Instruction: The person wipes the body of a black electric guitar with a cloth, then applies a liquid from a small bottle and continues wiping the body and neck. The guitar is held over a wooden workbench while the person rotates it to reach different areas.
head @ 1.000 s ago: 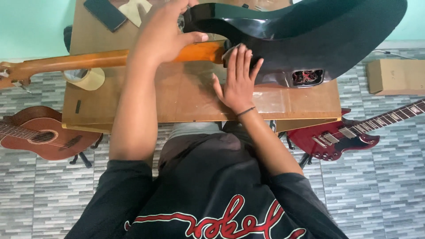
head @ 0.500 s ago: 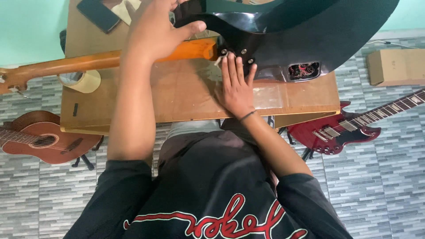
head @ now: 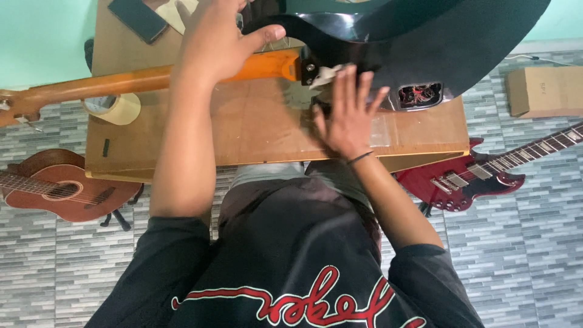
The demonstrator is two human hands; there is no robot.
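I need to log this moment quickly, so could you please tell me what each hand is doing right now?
Left hand: closed around the orange guitar neck.
Right hand: open, fingers spread, flat on the wooden table by the black guitar body.

Guitar body [head: 449, 42] lies on the table [head: 255, 130], tape roll [head: 115, 109] left.

Glossy black electric guitar [head: 461, 42], orange-brown neck, back up across the workbench, wiring cavity open.
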